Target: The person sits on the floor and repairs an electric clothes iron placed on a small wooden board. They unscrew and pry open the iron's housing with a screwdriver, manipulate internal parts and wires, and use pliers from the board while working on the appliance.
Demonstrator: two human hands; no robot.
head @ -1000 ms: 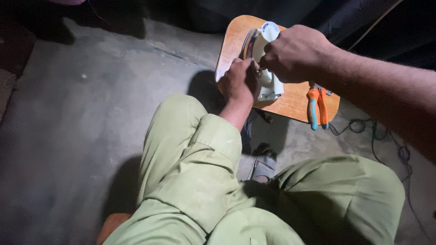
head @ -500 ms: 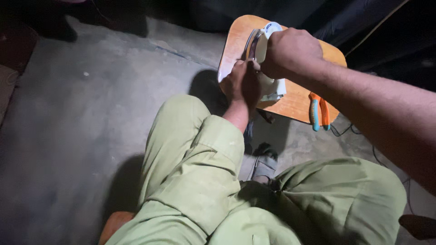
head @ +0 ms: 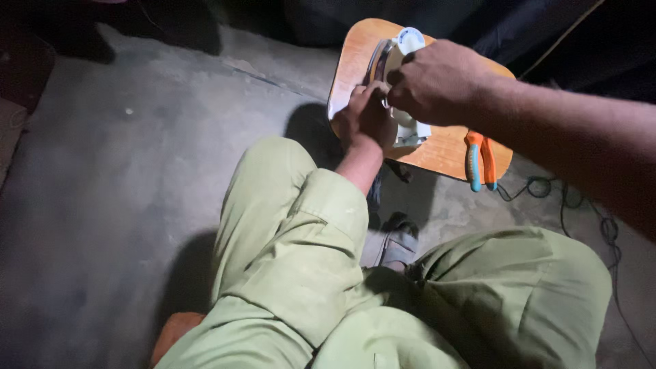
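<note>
A white clothes iron [head: 402, 51] lies on a small wooden stool top [head: 444, 150] ahead of my knees. My right hand [head: 437, 82] is closed over the iron's upper body from the right. My left hand [head: 367, 117] presses against the iron's lower left side with its fingers curled on it. Most of the iron is hidden under both hands. Pliers with orange and blue handles [head: 480, 160] lie on the stool's right part, untouched.
My legs in olive-green trousers [head: 301, 253] fill the lower frame, with a sandalled foot [head: 396, 239] between them. A dark cable [head: 581, 205] trails over the grey concrete floor [head: 116, 171] at the right. Dark objects stand behind the stool.
The view has shifted slightly. My right hand has slid a little lower over the iron; my left hand stays pressed at its side.
</note>
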